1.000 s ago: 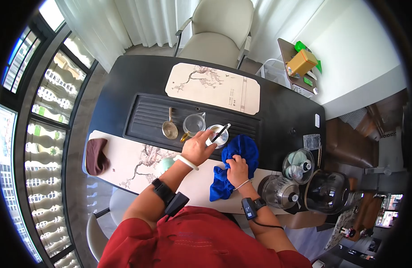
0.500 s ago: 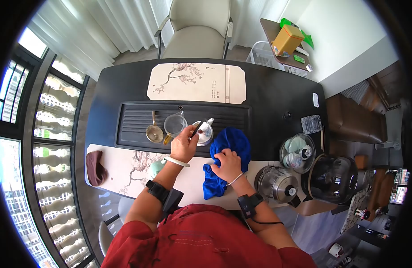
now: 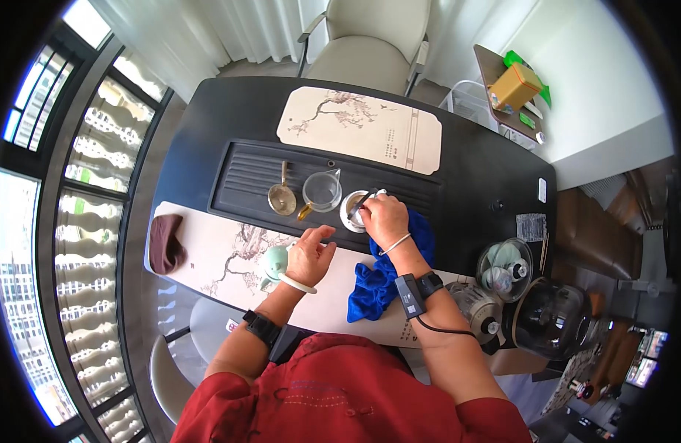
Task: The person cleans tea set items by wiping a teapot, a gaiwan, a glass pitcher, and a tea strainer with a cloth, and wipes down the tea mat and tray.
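My right hand [image 3: 386, 224] is closed at a small white vessel [image 3: 353, 213] on the black ridged tea tray [image 3: 244, 188]. A dark slender tool [image 3: 362, 201] lies at its fingertips, over the vessel; its exact kind is unclear. Beneath the right wrist, a crumpled blue cloth [image 3: 373, 289] spreads over the tray's edge and the pale mat. My left hand [image 3: 311, 257] hovers above the mat, fingers loosely curled and apart, nothing in them. Near its wrist is a pale green round pot [image 3: 275, 260], partly hidden. A glass pitcher [image 3: 322, 192] and a strainer [image 3: 282, 198] sit further left on the tray.
To the right are a glass kettle [image 3: 473, 306], a clear bowl of cups [image 3: 505, 269] and a dark glass-sided appliance [image 3: 551, 317]. A brown cloth [image 3: 166, 244] lies at the left end. Across the table is another printed mat [image 3: 362, 129], with a chair [image 3: 366, 59] behind.
My left hand has let go of the dark slender tool and drawn back toward me. My right hand has left the blue cloth and now has the tool at the white vessel. The view has shifted.
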{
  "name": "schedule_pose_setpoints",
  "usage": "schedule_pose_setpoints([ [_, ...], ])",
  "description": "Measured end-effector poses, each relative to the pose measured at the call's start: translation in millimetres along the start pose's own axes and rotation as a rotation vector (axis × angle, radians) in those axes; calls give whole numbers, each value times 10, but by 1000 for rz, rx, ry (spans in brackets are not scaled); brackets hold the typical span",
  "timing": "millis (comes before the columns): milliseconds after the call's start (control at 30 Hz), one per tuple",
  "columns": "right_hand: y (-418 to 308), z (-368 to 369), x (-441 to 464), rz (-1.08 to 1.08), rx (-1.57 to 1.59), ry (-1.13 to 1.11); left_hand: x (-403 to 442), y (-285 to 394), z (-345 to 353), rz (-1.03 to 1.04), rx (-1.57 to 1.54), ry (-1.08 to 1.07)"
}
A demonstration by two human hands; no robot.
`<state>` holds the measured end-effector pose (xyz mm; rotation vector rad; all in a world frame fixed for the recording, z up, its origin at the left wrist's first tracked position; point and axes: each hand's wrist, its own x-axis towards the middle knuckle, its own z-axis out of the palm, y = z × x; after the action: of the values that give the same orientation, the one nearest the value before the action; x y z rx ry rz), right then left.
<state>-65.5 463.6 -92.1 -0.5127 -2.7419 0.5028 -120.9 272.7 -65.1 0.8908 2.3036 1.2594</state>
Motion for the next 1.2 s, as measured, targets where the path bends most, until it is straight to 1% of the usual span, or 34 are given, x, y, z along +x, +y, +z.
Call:
schedule_pose_setpoints([
  [133, -2, 7, 14, -19, -48, -54, -110, -98, -73, -19, 29, 8],
  [200, -19, 2, 45, -22, -18, 9, -147, -129, -95, -23, 34, 16],
  [333, -35, -149, 46, 16, 59, 32, -187, -176, -136, -24, -8, 32],
  [400, -24, -304, 7, 123, 159, 29, -195, -194, -147, -30, -10, 28],
  [467, 93, -400, -74, 217, 283, 73, -199, -213, -154, -32, -28, 30],
  [500, 185, -420, -119, 313, 334, 37, -199, -221, -154, -31, -32, 29],
  [533, 238, -444, -160, 401, 469, 49, -200, -226, -147, -31, -24, 24],
  [600, 356, -384, -225, 460, 731, 113, -193, -222, -134, -25, -19, 14],
  [700, 306, -346, -272, 431, 581, 71, -170, -188, -115, -22, 15, -16],
  [800, 75, -337, -182, 238, 350, 106, -153, -156, -105, -18, -14, -21],
  [867, 17, -243, -110, 165, 292, 114, -138, -139, -104, 1, 10, -13],
  [1033, -56, -66, -27, 116, 177, 39, -144, -150, -116, -9, 3, -14],
  [1200, -49, 29, -28, 79, 175, 50, -187, -239, -128, -37, 7, -19],
])
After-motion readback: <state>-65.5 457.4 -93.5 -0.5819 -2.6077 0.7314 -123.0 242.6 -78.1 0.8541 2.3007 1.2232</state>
